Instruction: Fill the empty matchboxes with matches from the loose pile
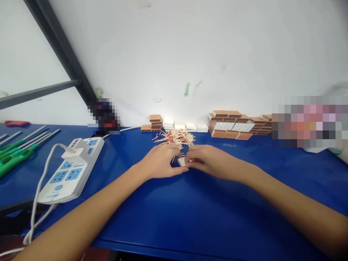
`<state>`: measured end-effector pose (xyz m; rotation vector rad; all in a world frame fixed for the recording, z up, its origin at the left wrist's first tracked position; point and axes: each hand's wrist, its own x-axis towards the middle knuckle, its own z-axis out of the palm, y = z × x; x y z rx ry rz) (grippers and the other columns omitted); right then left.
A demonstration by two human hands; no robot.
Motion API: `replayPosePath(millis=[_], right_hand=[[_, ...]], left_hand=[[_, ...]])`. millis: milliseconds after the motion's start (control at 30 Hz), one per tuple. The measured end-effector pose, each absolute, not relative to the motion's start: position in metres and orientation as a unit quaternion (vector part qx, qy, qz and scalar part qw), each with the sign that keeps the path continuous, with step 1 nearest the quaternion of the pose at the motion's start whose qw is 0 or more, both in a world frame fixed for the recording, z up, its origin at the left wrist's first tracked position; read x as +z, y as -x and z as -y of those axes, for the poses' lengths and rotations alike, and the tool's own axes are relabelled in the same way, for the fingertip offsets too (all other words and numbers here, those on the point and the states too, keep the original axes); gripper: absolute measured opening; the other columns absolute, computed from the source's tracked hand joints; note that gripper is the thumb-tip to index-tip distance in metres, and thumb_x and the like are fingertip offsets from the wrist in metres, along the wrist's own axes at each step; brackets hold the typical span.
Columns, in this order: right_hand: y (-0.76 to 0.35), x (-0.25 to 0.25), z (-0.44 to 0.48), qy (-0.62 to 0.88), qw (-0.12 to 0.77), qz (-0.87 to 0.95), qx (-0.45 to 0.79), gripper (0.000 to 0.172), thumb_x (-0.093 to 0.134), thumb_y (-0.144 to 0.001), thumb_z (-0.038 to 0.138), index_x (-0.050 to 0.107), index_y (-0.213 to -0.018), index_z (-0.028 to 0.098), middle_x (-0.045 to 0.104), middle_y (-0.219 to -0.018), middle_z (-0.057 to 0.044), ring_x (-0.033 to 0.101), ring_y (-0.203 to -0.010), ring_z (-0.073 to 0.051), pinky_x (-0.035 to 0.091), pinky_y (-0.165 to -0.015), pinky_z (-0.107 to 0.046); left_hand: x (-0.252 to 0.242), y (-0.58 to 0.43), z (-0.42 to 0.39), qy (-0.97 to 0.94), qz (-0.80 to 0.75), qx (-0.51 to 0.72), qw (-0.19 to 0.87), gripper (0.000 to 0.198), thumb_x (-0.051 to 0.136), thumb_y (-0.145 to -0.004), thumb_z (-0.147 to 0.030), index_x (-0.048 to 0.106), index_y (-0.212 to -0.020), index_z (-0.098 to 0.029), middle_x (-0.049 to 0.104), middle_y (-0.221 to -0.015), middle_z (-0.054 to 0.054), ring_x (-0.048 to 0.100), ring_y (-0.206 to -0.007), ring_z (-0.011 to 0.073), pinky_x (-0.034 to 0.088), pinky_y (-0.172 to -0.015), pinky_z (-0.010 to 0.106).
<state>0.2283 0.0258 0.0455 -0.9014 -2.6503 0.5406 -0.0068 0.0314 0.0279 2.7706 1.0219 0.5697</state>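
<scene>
Between my hands, just above the blue table (174, 214), is a small white matchbox tray (181, 162), mostly covered by fingers. My left hand (163, 161) curls around its left side, with the thumb along the near edge. At the tray's right end, my right hand (205, 159) has its fingers pinched together; whether matches are also in that pinch is hidden. Just beyond my fingers lies a loose heap of red-tipped matches (176, 137), with a few strays close to the tray.
Behind the heap stand brown matchboxes (155, 119) and white trays (168, 124). More matchboxes (231, 135) are stacked along the wall to the right. A white power strip (78, 188) with a plugged cable lies at left, beside green-handled lighters (16, 159).
</scene>
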Motion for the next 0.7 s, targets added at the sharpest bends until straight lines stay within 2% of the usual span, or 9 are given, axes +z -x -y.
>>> replayPosePath(millis=[67,167,333,533,700], right_hand=[[-0.234,0.04,-0.031,0.334,0.181,0.903,0.202,0.019,0.058,-0.102,0.029,0.07,-0.09,0.021,0.07,-0.085,-0.003,0.06,-0.073,-0.016,0.043,-0.067,-0.03],[-0.241,0.032,-0.044,0.393,0.239,0.87,0.178,0.021,0.059,-0.101,0.033,0.07,-0.089,0.02,0.067,-0.079,-0.002,0.056,-0.067,-0.015,0.041,-0.063,-0.03],[-0.23,0.014,-0.058,0.39,0.239,0.873,0.171,0.009,0.067,-0.096,0.028,0.071,-0.1,0.021,0.064,-0.08,-0.001,0.055,-0.069,-0.015,0.04,-0.065,-0.028],[-0.213,0.009,-0.061,0.395,0.195,0.88,0.178,0.009,0.067,-0.097,0.024,0.066,-0.089,0.019,0.064,-0.085,-0.003,0.054,-0.073,-0.015,0.039,-0.066,-0.028],[-0.232,0.014,-0.056,0.431,0.144,0.876,0.161,0.017,0.054,-0.103,0.028,0.06,-0.089,0.02,0.064,-0.092,-0.007,0.057,-0.078,-0.019,0.042,-0.068,-0.03]], left_hand=[[0.029,0.005,-0.03,-0.922,-0.337,0.176,0.078,0.03,0.071,-0.09,-0.05,0.074,-0.095,-0.02,0.068,-0.086,0.004,0.064,-0.078,0.0203,0.046,-0.067,0.034],[0.034,0.005,-0.027,-0.92,-0.344,0.151,0.112,0.029,0.078,-0.082,-0.047,0.075,-0.094,-0.021,0.068,-0.082,0.002,0.061,-0.07,0.0177,0.042,-0.062,0.032],[0.04,-0.005,-0.004,-0.927,-0.32,0.117,0.159,0.031,0.084,-0.071,-0.048,0.073,-0.083,-0.022,0.066,-0.072,-0.001,0.055,-0.06,0.015,0.035,-0.055,0.03],[0.033,-0.02,0.015,-0.935,-0.288,0.104,0.179,0.03,0.08,-0.077,-0.05,0.073,-0.087,-0.022,0.069,-0.077,-0.001,0.06,-0.064,0.0161,0.037,-0.055,0.03],[0.037,-0.007,-0.006,-0.926,-0.35,0.086,0.109,0.027,0.072,-0.087,-0.046,0.071,-0.086,-0.019,0.072,-0.082,0.004,0.064,-0.07,0.0198,0.037,-0.058,0.031]])
